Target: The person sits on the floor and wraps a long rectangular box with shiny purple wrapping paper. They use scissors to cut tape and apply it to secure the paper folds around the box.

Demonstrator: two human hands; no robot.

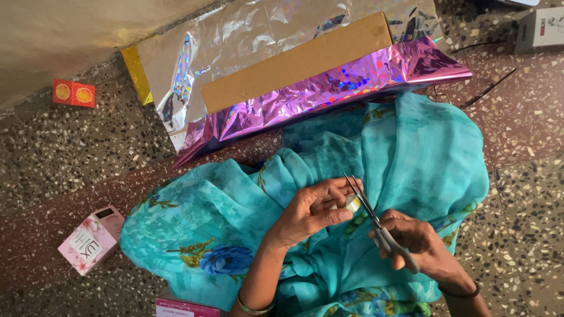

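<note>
a small pink carton with a flower print [91, 239] lies on the speckled floor [70, 147] at lower left, and the top of another pink box [183, 307] shows at the bottom edge. a small red box with two yellow rounds [74, 93] sits by the wall at upper left, well apart from a white box with a red mark [540, 29] at upper right.

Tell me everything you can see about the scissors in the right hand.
The slim metal scissors with grey handles are held in the right hand, fingers around the handles. The thin, shiny blades look nearly closed and point up-left. Their upper part lies against the small roll of clear tape held by the left hand, above the turquoise floral cloth.
</note>
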